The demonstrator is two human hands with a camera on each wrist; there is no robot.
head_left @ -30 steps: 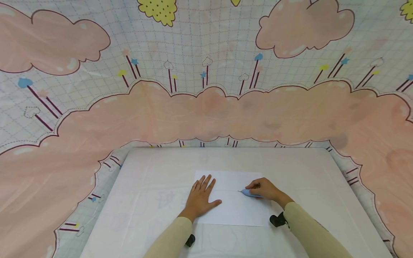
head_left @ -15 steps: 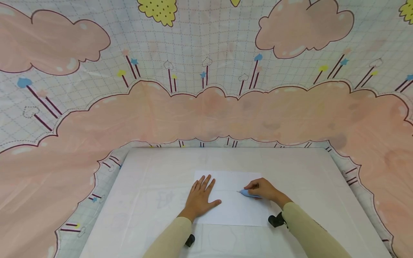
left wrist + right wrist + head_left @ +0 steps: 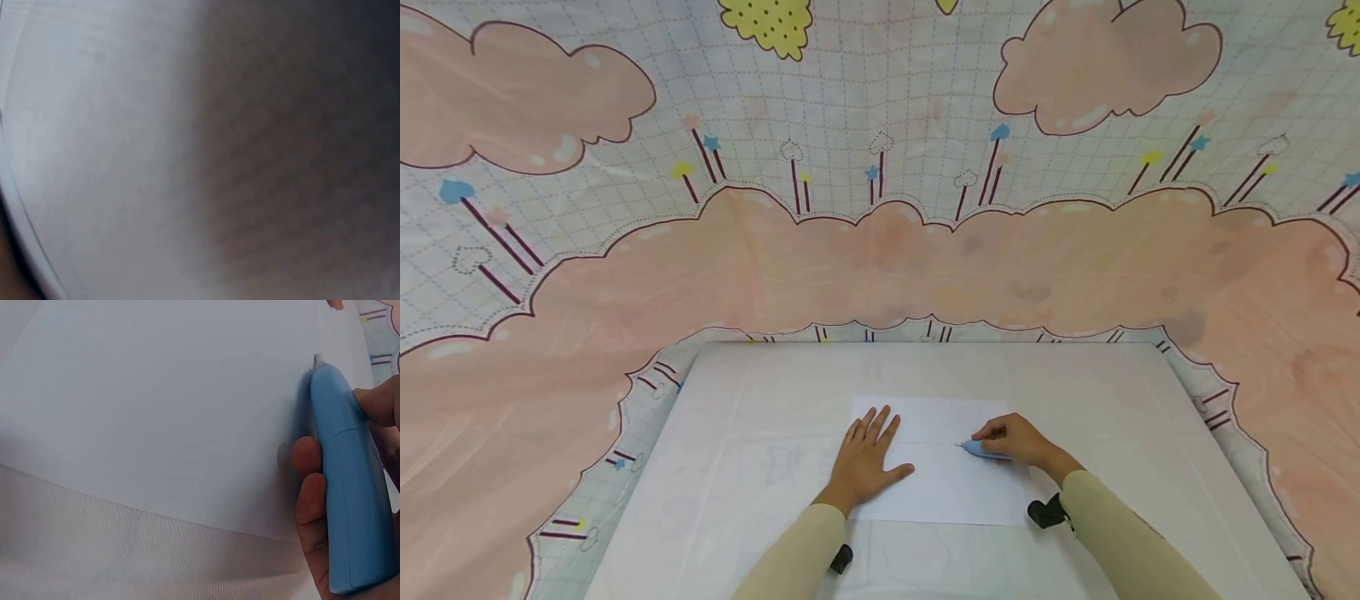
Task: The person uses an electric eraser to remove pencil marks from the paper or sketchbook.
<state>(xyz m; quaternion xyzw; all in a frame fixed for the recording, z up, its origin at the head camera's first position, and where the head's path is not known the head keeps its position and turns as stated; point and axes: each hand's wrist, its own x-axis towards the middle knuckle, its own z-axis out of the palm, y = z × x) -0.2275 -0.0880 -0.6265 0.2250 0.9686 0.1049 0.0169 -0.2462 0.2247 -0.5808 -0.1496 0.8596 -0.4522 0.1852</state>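
Observation:
A white sheet of paper (image 3: 940,496) lies flat on the white-covered table, with a faint line running across its middle. My left hand (image 3: 867,467) rests on the paper's left side, palm down and fingers spread. Over the right side, my right hand (image 3: 1021,439) grips a light blue utility knife (image 3: 353,487), its short metal tip (image 3: 317,359) pointing left at the line. In the right wrist view the thumb (image 3: 378,403) presses along one side of the knife and curled fingers (image 3: 307,455) hold the other. The left wrist view is blurred and shows no fingers.
The white tabletop (image 3: 760,400) extends around the paper on all sides. Behind and beside it hangs a patterned curtain (image 3: 880,267) with pink clouds. Black wrist cameras, such as the right one (image 3: 1045,512), sit low under both cuffs.
The right hand and the knife shifted slightly left, then slightly back right along the line. The left hand and the paper have stayed in place.

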